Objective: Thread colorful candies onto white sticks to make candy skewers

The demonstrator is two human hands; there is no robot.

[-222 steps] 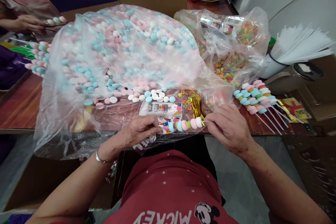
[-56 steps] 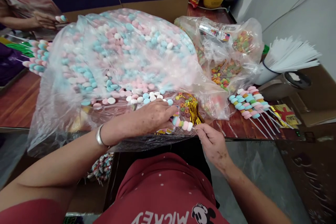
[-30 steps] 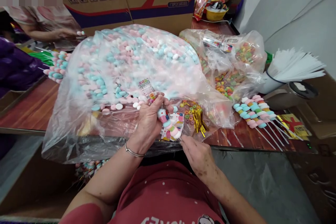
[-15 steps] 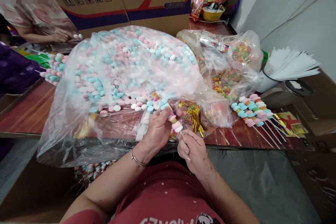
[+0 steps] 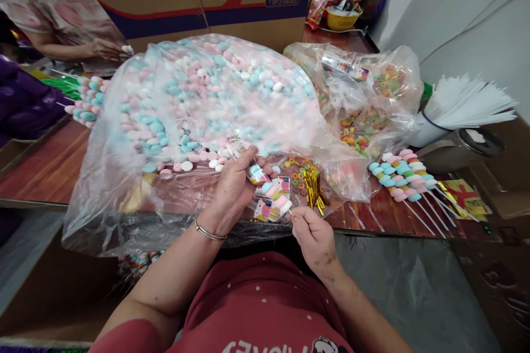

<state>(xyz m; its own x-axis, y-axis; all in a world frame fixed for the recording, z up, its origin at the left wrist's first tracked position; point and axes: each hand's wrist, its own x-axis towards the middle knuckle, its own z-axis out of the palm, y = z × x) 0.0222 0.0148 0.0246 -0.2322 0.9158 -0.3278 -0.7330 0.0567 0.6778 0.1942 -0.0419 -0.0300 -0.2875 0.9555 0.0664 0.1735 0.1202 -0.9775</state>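
Pastel sweets threaded on a thin white stick make up the skewer (image 5: 271, 190), and both hands have it. The left hand (image 5: 234, 185) is curled shut round the far, upper end, pinching a small printed sleeve (image 5: 265, 176) over the top sweets; the right hand (image 5: 312, 234) is closed on the bare stick at the near end, thumb and fingers pinched. The skewer's long axis runs from far left down to near right, between the two hands, just over the near edge of the table (image 5: 45, 168). The left hand is nearer the sweets, the right nearer the stick's tip. Just right of the skewer lie gold ties (image 5: 312, 187) and loose cereal rings. Beyond the hands a big clear bag (image 5: 199, 94) of pink, blue and white sweets fills the table, with a smaller bag (image 5: 364, 110) of rings to its right. Finished skewers (image 5: 403, 174) lie further right, near a tub of white sticks (image 5: 467, 102). At far left another person's hand (image 5: 103, 49) works on a skewer.
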